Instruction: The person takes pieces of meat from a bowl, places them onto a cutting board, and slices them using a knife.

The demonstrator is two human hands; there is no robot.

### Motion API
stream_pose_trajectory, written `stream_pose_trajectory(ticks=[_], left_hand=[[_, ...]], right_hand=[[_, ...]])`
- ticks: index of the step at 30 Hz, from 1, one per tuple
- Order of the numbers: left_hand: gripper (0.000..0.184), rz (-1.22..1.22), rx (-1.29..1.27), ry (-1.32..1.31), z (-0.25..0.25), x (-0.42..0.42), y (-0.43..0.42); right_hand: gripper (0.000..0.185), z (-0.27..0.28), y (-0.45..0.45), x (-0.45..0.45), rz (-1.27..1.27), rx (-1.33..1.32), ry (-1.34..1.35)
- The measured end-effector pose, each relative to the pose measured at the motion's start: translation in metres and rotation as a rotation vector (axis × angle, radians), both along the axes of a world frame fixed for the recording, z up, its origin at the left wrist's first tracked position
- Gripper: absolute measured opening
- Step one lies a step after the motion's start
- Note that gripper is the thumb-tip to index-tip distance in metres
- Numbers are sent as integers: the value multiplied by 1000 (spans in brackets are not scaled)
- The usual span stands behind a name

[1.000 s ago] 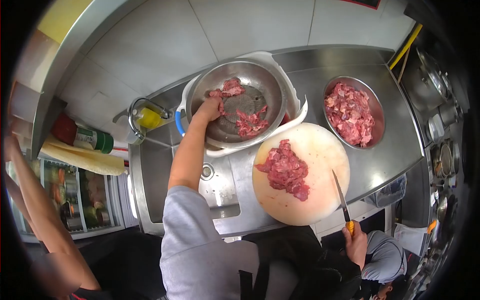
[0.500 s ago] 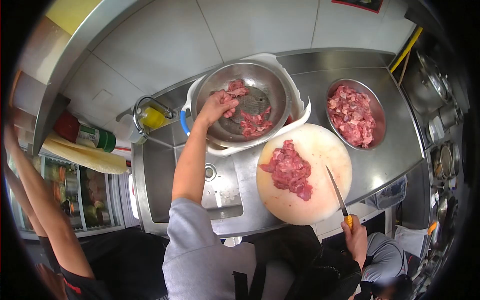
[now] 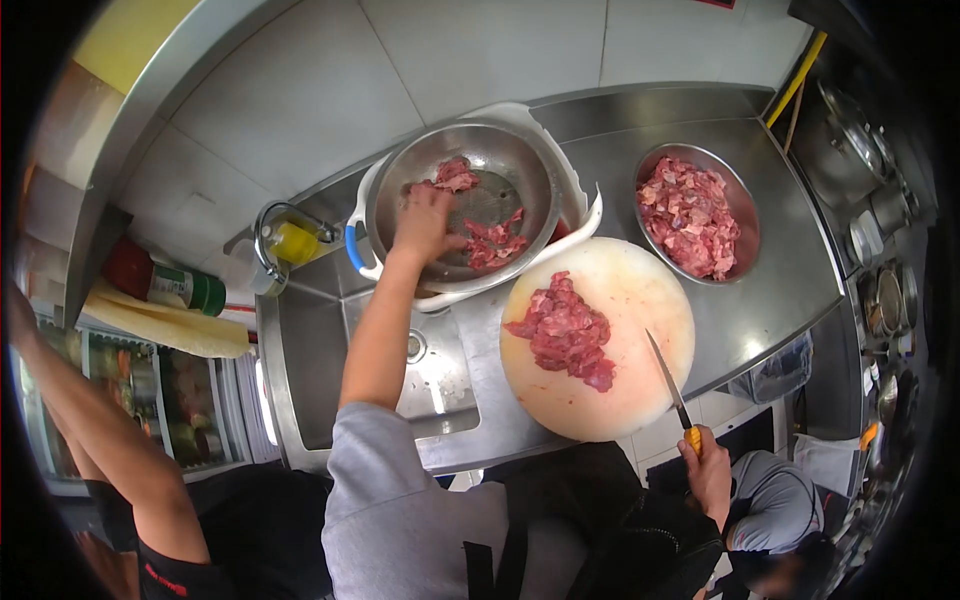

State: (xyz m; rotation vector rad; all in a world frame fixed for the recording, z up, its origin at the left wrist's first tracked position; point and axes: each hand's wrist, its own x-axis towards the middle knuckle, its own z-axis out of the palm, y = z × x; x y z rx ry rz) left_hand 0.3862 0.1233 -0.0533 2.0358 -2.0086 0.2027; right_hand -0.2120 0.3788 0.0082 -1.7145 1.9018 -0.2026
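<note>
My left hand (image 3: 427, 224) reaches into a round metal bowl (image 3: 547, 185), palm down, its fingers spread. Beside it in the bowl lie two clumps of raw meat, one near the fingertips (image 3: 457, 175) and one near the thumb (image 3: 497, 240). My right hand (image 3: 709, 472) is wrapped round the yellow handle of a knife (image 3: 668, 380). The blade points away from me over the right side of a round white cutting board (image 3: 650, 285). A heap of raw meat pieces (image 3: 565, 335) rests on the board's left half.
A metal bowl (image 3: 750, 215) of cut meat stands at the right on the steel counter (image 3: 600, 165). The left bowl sits in a white tub (image 3: 575, 225) beside the sink (image 3: 440, 385). Another person's arm (image 3: 110, 425) extends at the far left; a person in grey (image 3: 780, 500) is low at the right.
My left hand has opened from closed fingers to spread ones and shifted slightly left within the bowl. The right hand still holds the knife. The whole view has shifted a little.
</note>
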Motion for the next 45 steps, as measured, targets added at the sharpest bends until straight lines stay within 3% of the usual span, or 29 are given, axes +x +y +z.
stream_pose_trajectory(ticks=[2, 6, 8, 9, 11, 12, 14, 16, 18, 24, 31, 33, 37, 39, 40, 42, 43, 45], left_hand=[[58, -319, 449, 249, 16, -33, 6], [57, -350, 427, 57, -56, -39, -19], [46, -407, 527, 307, -61, -21, -46], [46, -410, 526, 305, -51, -18, -49], [33, -95, 482, 948, -20, -17, -49], [33, -94, 487, 948, -10, -16, -50], [30, -121, 481, 1280, 4, -13, -52], [35, -135, 432, 1151, 13, -15, -51], [43, -182, 507, 1404, 21, -16, -46], [52, -200, 356, 1466, 22, -24, -47], [33, -50, 433, 1259, 31, -28, -44], [23, -88, 358, 1359, 33, -34, -38], [24, -198, 356, 1498, 18, -25, -35], [29, -78, 575, 1229, 11, -18, -28], [29, -77, 578, 1227, -4, -8, -26], [39, -62, 328, 310, -18, 6, -20], [39, -63, 329, 307, -16, 11, -19], [35, 87, 72, 198, -12, 14, -17]], right_hand=[[36, 2, -1, 1, -2, 9, -1], [37, -3, -4, 3, 20, 12, -6], [37, -2, -7, 6, 20, 10, -27], [37, -2, -8, 7, 18, 14, -48], [37, -4, -7, 6, 9, 2, -47], [37, -4, -7, 5, 9, -11, -43], [37, -6, -7, 2, 5, -1, -35], [37, -7, -8, 1, 3, 4, -30], [37, -6, -8, 1, 5, -14, -16], [37, 2, -14, 3, -11, 5, -28], [37, 1, -13, -1, 9, 2, -12], [37, 1, -12, -1, 11, 7, -30], [38, -2, -12, -4, 16, -3, -20], [38, 0, -12, -4, 6, 11, -10], [38, -2, -10, -7, 5, 14, -11], [38, -5, -9, -11, 14, -18, -21], [38, -5, -9, -11, 12, -17, -24], [38, -1, -9, -13, -13, 6, -32]])
